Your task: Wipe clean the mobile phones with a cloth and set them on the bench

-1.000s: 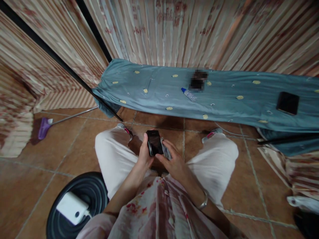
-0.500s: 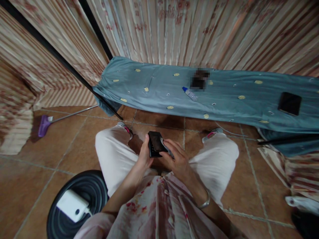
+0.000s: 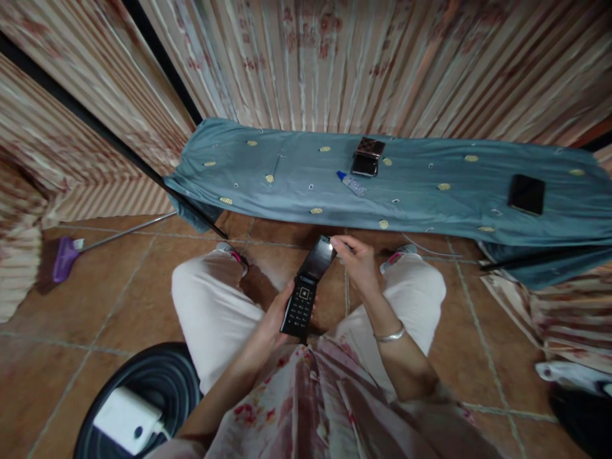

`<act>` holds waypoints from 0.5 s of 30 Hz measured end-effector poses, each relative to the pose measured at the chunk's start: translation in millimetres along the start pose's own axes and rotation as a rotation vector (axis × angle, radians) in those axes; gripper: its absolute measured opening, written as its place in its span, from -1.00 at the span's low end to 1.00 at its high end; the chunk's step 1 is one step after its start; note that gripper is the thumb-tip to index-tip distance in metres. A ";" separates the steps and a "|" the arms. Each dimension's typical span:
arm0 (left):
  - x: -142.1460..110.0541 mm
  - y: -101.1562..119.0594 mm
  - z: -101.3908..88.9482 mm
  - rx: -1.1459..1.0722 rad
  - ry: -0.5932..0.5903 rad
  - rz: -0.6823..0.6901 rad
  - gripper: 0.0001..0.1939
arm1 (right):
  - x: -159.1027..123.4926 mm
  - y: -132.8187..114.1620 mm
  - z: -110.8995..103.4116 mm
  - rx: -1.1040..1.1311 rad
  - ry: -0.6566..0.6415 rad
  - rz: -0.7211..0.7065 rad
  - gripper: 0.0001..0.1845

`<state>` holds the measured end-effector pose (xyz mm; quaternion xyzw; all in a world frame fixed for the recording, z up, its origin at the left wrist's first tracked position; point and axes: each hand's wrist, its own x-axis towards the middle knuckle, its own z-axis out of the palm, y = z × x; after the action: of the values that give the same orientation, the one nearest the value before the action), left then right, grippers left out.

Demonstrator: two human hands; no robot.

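A black flip phone (image 3: 301, 306) lies unfolded over my lap, its keypad facing up and its screen half tilted away. Wrapped round the keypad half is my left hand (image 3: 280, 312), thumb along the near edge. My right hand (image 3: 356, 258) pinches the top corner of the screen half between thumb and fingers. A bright glint shows on the screen by those fingertips. Beyond the knees, on a teal cloth, are a small open compact-like case (image 3: 367, 157), a clear tube with a blue cap (image 3: 351, 183) and a dark flat rectangular object (image 3: 526, 194).
The teal patterned cloth (image 3: 287, 191) covers a long low surface before striped curtains (image 3: 315, 70). A purple-headed broom (image 3: 65, 258) rests on the tiled floor at left. A white box-shaped device (image 3: 128, 421) with a cable sits on a round black ribbed object (image 3: 176, 382).
The flip phone has been opened: my right hand has swung its screen half up and away, uncovering the keypad. My left hand keeps its hold. The view has shifted slightly.
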<state>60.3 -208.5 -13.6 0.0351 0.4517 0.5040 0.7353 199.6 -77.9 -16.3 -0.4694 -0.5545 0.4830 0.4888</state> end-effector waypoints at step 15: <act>-2.8 0.2 6.2 -0.014 0.036 0.030 -0.57 | -44.1 1.8 14.2 -0.589 -0.332 -0.632 -0.40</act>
<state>64.2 -208.0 -8.1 0.0277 0.4608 0.5188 0.7195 189.2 -122.5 -22.7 -0.3125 -0.8548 0.2007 0.3625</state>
